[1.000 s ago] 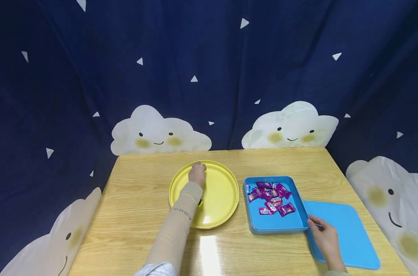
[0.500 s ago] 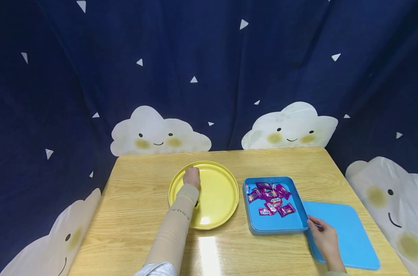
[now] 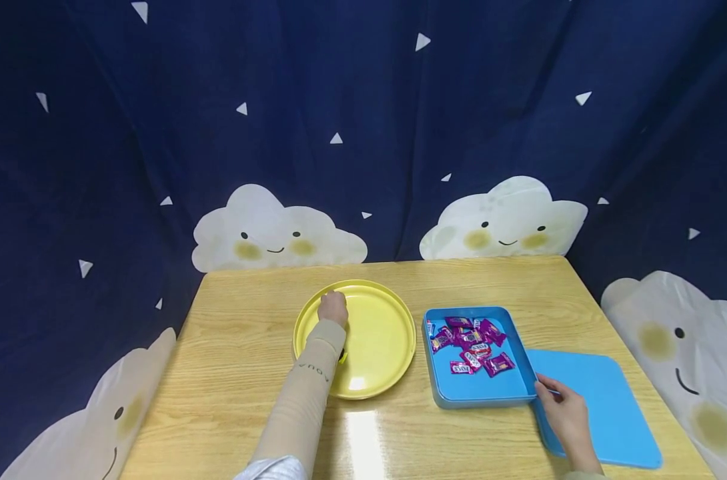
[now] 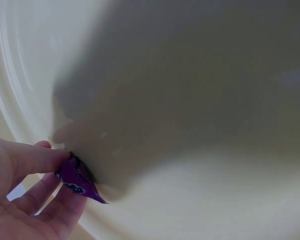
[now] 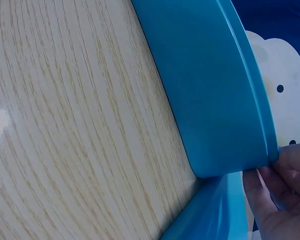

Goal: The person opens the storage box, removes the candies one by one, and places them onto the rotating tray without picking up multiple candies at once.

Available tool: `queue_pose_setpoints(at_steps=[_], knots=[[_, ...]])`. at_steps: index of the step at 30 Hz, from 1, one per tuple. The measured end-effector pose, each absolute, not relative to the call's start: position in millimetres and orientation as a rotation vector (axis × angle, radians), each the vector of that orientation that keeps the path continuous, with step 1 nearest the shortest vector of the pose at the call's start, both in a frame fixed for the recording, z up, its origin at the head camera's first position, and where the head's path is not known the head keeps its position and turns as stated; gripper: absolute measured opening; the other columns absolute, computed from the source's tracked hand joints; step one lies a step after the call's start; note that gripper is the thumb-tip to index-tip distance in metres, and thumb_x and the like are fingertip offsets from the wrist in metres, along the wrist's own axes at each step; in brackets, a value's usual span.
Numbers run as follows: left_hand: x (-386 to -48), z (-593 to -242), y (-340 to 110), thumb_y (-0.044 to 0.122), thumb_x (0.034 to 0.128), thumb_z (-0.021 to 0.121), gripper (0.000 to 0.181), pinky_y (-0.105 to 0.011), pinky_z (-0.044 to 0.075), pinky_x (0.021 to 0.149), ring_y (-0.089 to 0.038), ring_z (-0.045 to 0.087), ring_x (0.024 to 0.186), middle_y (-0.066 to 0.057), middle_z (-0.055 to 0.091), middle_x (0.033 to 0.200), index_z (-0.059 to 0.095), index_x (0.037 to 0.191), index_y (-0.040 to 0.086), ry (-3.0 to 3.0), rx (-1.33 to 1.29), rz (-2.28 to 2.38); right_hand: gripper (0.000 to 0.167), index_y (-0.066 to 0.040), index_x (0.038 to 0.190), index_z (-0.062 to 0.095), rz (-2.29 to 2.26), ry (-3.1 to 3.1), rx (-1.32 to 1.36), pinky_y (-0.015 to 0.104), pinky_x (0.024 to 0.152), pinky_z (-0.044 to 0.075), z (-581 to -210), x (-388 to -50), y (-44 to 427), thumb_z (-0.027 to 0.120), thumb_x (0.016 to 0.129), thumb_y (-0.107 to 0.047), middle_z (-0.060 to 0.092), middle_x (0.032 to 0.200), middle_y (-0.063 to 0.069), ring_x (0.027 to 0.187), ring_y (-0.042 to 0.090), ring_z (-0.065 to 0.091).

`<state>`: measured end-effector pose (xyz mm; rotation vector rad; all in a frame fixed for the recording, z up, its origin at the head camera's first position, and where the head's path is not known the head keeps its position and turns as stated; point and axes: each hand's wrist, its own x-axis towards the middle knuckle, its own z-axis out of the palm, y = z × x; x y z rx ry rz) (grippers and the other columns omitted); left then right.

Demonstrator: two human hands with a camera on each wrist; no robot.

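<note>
In the left wrist view, my left hand (image 4: pixel 27 200) pinches a purple-wrapped candy (image 4: pixel 76 179) between thumb and fingers. That hand (image 3: pixel 333 309) is over the left part of a round yellow tray (image 3: pixel 378 337) in the head view, where the candy is hidden. My right hand (image 3: pixel 564 417) holds the near right corner of an open square blue box (image 3: pixel 483 392), thumb and fingers at its rim in the right wrist view. Several wrapped candies (image 3: pixel 471 339), mostly purple, lie loose in the box.
A flat blue lid (image 3: pixel 606 407) lies on the wooden table (image 3: pixel 237 347), right of the box and partly behind my right hand. A small dark and yellow mark (image 3: pixel 342 357) shows on the tray beside my left forearm. A dark blue curtain (image 3: pixel 303 100) hangs behind the table.
My left hand has shifted slightly left and nearer over the yellow tray, then stayed there. The right hand, the box and the lid have kept their places.
</note>
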<state>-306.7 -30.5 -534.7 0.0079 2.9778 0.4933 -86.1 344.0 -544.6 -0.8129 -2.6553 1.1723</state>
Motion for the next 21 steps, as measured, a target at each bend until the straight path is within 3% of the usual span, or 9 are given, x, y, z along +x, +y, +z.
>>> queue_pose_setpoints(at_steps=[4, 11, 21], knots=[[-305.8, -532.2, -29.9, -0.004, 0.0854, 0.056, 0.016, -0.04, 0.052, 0.075, -0.032, 0.052, 0.104, -0.016, 0.058, 0.104, 0.067, 0.093, 0.003, 2.969, -0.009, 0.483, 0.037, 0.004, 0.118, 0.058, 1.18, -2.666, -0.812, 0.017, 0.057, 0.043, -543.3, -86.6, 344.2, 0.052, 0.092, -0.022, 0.057, 0.115, 0.026, 0.087, 0.022, 0.054], [-304.8, -531.1, -29.3, -0.004, 0.0858, 0.056, 0.017, -0.04, 0.052, 0.076, -0.031, 0.052, 0.105, -0.016, 0.058, 0.108, 0.067, 0.096, 0.003, 2.956, -0.03, 0.449, 0.034, 0.003, 0.117, 0.059, 1.171, -2.661, -0.818, 0.017, 0.055, 0.043, -541.5, -86.2, 343.1, 0.054, 0.092, -0.02, 0.059, 0.113, 0.024, 0.073, 0.0, 0.047], [-309.4, -538.3, -29.6, 0.001, 0.0827, 0.06, 0.011, -0.04, 0.052, 0.072, -0.03, 0.054, 0.098, -0.013, 0.059, 0.099, 0.067, 0.088, 0.007, 3.02, 0.041, 0.382, 0.036, 0.003, 0.118, 0.058, 1.186, -2.665, -0.815, 0.016, 0.056, 0.044, -541.7, -86.2, 343.2, 0.053, 0.092, -0.021, 0.057, 0.115, 0.025, 0.074, 0.0, 0.048]])
